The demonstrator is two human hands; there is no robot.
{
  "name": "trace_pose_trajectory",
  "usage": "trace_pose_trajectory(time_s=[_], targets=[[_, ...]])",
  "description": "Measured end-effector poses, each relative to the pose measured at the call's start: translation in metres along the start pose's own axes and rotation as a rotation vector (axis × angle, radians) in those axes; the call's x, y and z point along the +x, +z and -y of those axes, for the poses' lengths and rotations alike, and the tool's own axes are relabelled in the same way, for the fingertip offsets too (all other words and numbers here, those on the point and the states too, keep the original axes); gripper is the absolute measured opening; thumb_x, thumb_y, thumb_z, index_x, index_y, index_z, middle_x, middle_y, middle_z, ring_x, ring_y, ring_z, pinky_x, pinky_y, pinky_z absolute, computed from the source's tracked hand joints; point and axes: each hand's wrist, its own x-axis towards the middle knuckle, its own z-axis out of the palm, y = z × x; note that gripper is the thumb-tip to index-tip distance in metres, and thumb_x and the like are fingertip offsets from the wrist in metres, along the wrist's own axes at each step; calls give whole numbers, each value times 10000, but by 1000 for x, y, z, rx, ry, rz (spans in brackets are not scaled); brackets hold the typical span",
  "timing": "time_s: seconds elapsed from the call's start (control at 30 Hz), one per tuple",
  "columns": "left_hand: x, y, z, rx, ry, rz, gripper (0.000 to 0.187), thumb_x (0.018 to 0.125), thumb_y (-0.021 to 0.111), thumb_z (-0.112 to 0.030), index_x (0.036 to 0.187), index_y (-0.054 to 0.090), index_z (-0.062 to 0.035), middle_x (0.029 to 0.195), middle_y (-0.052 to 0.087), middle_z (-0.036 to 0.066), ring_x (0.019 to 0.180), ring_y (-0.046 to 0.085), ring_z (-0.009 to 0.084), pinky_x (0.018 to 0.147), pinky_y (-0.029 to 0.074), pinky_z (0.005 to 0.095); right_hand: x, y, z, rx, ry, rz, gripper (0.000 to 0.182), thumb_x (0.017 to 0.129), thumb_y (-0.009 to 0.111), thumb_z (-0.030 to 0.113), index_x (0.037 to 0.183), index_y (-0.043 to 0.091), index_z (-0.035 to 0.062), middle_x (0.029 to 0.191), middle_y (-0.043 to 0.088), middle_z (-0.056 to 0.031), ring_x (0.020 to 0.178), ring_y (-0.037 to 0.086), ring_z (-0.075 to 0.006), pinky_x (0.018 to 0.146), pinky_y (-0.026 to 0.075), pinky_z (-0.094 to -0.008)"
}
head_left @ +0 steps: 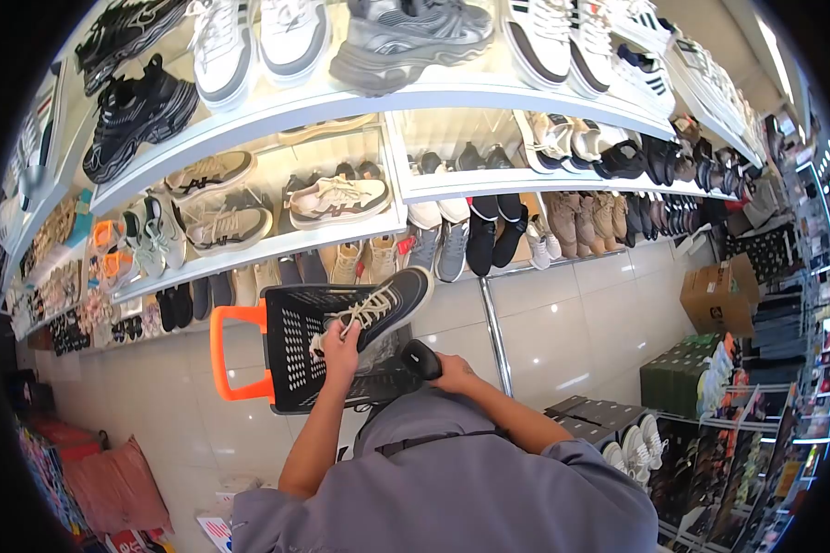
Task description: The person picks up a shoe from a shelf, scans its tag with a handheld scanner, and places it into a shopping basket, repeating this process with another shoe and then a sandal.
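A dark sneaker with cream laces and a pale sole [397,302] is tilted over a black basket [295,369] with an orange handle [219,354]. My left hand [341,346] is closed on the sneaker near its laces and tongue end. Close to my body on the right, my right hand [454,373] is wrapped round a black object [421,359] with a rounded end; what it is cannot be made out. Clear plastic shows inside the basket beneath the sneaker.
Shelves [295,230] of shoes cross the front. A metal rail [495,336] runs along the tiled floor. To the right stand a cardboard box [717,297], a green box [678,376] and white shoes [636,452]. A pink bag [115,488] lies at lower left.
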Motion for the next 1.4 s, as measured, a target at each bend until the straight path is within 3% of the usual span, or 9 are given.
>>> trace_pose_trajectory(time_s=[0.1,0.23,0.33,0.63,0.7,0.97,1.03,1.1,1.4], targets=[[25,20,-77,-29,216,8,178,924,589,-191,877,541,-26,743,503,-33,674,424,46,598,347,224,-7,-6,-1,4,-42,-60,523,646,734,322,1108,591,125,950,668,-193,913,631,-378,826,493,-447],[68,45,-141,-259,159,110,233,903,625,-181,1044,541,-15,889,571,1,761,493,69,686,409,219,0,-9,-17,47,0,-72,550,643,740,319,1138,592,130,970,670,-187,934,629,-376,836,494,-442],[82,83,-191,-318,243,135,222,856,675,-122,998,543,-12,932,616,64,849,568,89,765,457,237,15,-20,-25,111,-13,-77,558,643,743,311,1149,597,127,983,668,-191,950,628,-371,842,494,-439],[183,203,-255,-25,540,17,280,785,702,-25,984,512,30,886,649,120,796,620,146,727,485,282,68,-93,-73,197,-91,-112,539,647,774,301,1106,602,76,926,681,-154,882,654,-318,801,503,-385],[209,219,-262,101,580,-73,295,786,710,-80,1018,568,35,900,657,157,800,641,227,728,493,328,79,-103,-93,205,-83,-96,553,639,784,302,1106,604,67,933,681,-157,890,653,-318,807,502,-382],[280,238,-259,555,1171,-151,188,796,632,-77,961,638,13,920,653,175,841,606,360,795,475,413,91,-131,-135,295,-15,-91,589,619,773,351,1120,601,94,976,670,-185,933,635,-365,824,498,-428],[282,236,-272,593,1145,-103,204,809,617,-84,999,637,-13,957,652,171,862,612,354,801,481,419,92,-134,-138,306,-8,-74,600,615,776,362,1124,602,95,981,669,-188,937,635,-365,828,497,-426],[292,237,-281,392,817,31,290,841,591,-118,1118,604,-34,979,646,173,873,611,349,805,484,426,93,-141,-139,311,-1,-56,611,611,779,373,1128,604,96,985,669,-190,941,635,-365,832,497,-423],[330,243,-326,621,1000,-154,324,869,566,-157,1177,573,-57,1067,621,154,963,592,322,851,473,412,108,-147,-147,298,13,1,552,623,769,340,1088,630,77,971,675,-185,942,640,-351,832,498,-408]])
